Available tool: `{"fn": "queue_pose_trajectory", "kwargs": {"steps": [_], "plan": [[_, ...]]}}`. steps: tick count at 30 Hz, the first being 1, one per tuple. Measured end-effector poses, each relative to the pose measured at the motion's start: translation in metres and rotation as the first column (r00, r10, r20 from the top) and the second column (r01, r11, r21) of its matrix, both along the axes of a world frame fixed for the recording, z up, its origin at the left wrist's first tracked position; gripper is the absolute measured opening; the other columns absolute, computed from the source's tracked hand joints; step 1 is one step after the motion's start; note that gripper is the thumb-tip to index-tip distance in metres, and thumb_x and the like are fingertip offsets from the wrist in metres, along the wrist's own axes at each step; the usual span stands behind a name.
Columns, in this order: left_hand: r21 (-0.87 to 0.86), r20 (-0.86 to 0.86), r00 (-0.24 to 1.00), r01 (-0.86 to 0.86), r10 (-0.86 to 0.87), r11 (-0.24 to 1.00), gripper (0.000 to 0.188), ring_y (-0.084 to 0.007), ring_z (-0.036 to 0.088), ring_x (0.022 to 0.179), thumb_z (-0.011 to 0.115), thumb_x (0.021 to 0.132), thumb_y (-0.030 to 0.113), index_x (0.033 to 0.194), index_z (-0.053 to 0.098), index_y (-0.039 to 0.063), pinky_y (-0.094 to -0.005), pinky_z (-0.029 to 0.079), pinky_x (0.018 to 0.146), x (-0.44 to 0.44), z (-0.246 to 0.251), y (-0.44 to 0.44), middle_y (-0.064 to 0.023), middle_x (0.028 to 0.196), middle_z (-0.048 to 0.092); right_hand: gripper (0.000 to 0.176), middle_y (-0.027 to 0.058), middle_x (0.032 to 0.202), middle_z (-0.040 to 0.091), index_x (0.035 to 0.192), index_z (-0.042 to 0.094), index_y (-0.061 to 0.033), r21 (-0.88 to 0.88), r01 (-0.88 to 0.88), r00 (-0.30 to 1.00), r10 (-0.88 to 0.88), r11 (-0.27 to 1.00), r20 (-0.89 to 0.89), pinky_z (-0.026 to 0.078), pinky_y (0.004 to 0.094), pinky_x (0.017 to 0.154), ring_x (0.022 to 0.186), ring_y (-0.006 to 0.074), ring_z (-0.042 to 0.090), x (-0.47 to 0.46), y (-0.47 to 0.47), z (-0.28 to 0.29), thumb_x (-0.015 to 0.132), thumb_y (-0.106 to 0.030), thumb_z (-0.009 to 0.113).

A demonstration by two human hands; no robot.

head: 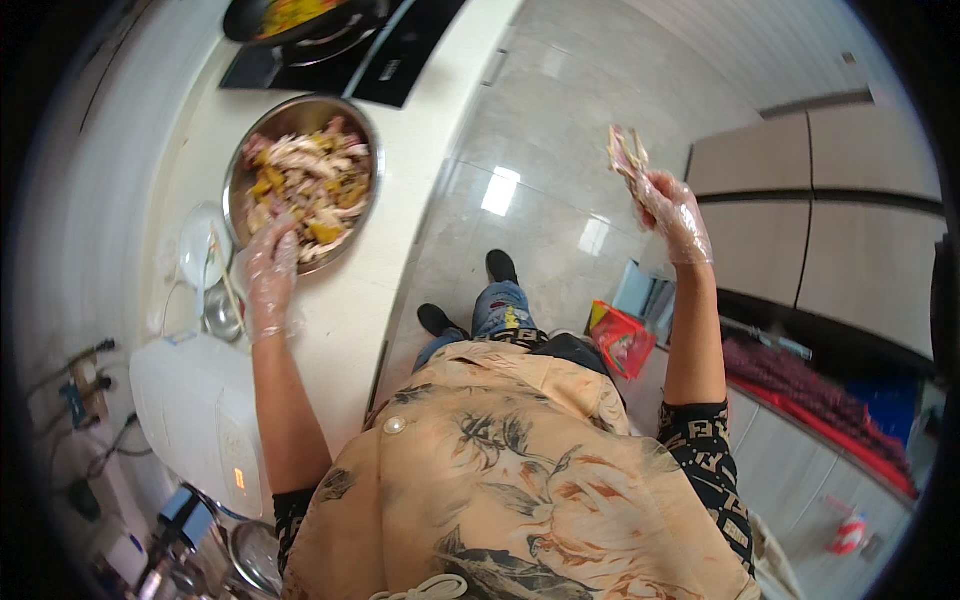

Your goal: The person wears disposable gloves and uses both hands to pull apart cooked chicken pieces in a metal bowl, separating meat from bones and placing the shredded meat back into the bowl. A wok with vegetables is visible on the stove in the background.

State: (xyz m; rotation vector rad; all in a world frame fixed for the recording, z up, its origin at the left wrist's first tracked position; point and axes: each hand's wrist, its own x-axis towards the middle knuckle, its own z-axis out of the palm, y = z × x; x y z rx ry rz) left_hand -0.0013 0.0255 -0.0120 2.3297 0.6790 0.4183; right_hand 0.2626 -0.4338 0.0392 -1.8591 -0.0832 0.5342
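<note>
A round stainless steel bowl [377,165] on the counter holds shredded poultry meat [307,180] with yellowish skin pieces. My left hand [271,262], in a clear disposable plastic glove, reaches over the bowl's near rim. Its fingers are at the meat, and whether they grip anything is hidden. Out to the right, over the floor, my right hand [671,210] wears the same kind of glove. It is closed around a bony piece of poultry [622,154], whose thin ends stick out beyond the fingers.
Beyond the bowl, a black pan [247,26] with yellow food sits on a gas hob [315,71]. A white plate [199,244], chopsticks [225,270], a small metal bowl [223,319] and a white appliance [195,412] crowd the left. At right are cabinets [750,232] and a red bag [622,341].
</note>
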Motion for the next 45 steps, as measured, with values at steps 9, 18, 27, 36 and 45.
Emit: {"fn": "queue_pose_trajectory", "kwargs": {"steps": [9, 18, 27, 36, 45], "plan": [[0.028, -0.13, 0.991, 0.016, -0.012, 0.999, 0.026, -0.0299, 0.055, 0.128, 0.057, 0.1, 0.014, 0.115, 0.068, -0.002, -0.0365, 0.037, 0.111, 0.016, 0.006, 0.012, -0.0183, 0.13, 0.064, 0.02, 0.0027, 0.065, 0.057, 0.087, 0.061, -0.0033, -0.206, 0.528, 0.82, -0.558, 0.824, -0.13, 0.041, 0.0267, 0.047, 0.051, 0.011, 0.05, -0.075, -0.259, -0.126, 0.094, -0.021, 0.066], [-0.116, -0.191, 0.981, -0.012, -0.01, 0.993, 0.03, -0.022, 0.058, 0.115, 0.055, 0.1, 0.015, 0.122, 0.065, -0.002, -0.0338, 0.043, 0.103, 0.026, -0.002, 0.023, -0.0121, 0.123, 0.065, 0.011, 0.0078, 0.068, 0.061, 0.077, 0.066, 0.0, -0.323, 0.783, 0.39, -0.824, 0.532, -0.41, 0.043, 0.0315, 0.043, 0.053, 0.0157, 0.056, -0.194, -0.374, -0.249, 0.084, -0.009, 0.065], [-0.021, -0.192, 0.981, 0.016, -0.019, 1.0, 0.022, -0.0196, 0.06, 0.107, 0.058, 0.096, 0.003, 0.115, 0.07, 0.0, -0.0315, 0.045, 0.099, 0.032, 0.002, 0.026, -0.0089, 0.114, 0.069, 0.012, 0.0063, 0.07, 0.06, 0.086, 0.062, -0.0003, -0.215, 0.958, 0.079, -0.895, 0.19, -0.44, 0.048, 0.0289, 0.051, 0.056, 0.0186, 0.057, -0.227, -0.462, -0.306, 0.092, -0.01, 0.061], [-0.023, -0.118, 0.992, -0.05, 0.047, 0.998, 0.022, -0.0205, 0.064, 0.103, 0.061, 0.098, 0.011, 0.113, 0.07, -0.001, -0.0324, 0.047, 0.096, 0.006, 0.001, -0.005, -0.0111, 0.11, 0.071, 0.013, 0.0055, 0.075, 0.061, 0.093, 0.066, 0.0011, -0.011, 0.72, 0.653, -0.682, 0.694, -0.328, 0.048, 0.0257, 0.055, 0.06, 0.014, 0.057, -0.102, -0.32, -0.227, 0.094, -0.011, 0.063], [0.148, 0.044, 0.994, -0.104, 0.099, 0.984, 0.018, -0.0272, 0.066, 0.107, 0.062, 0.096, 0.012, 0.108, 0.07, 0.003, -0.036, 0.048, 0.098, -0.018, -0.002, -0.016, -0.0142, 0.111, 0.07, 0.014, 0.0013, 0.076, 0.063, 0.092, 0.065, -0.0045, 0.128, 0.076, 0.986, -0.056, 0.989, -0.157, 0.041, 0.0234, 0.058, 0.066, 0.009, 0.058, -0.033, 0.016, -0.072, 0.096, -0.016, 0.058]]}}
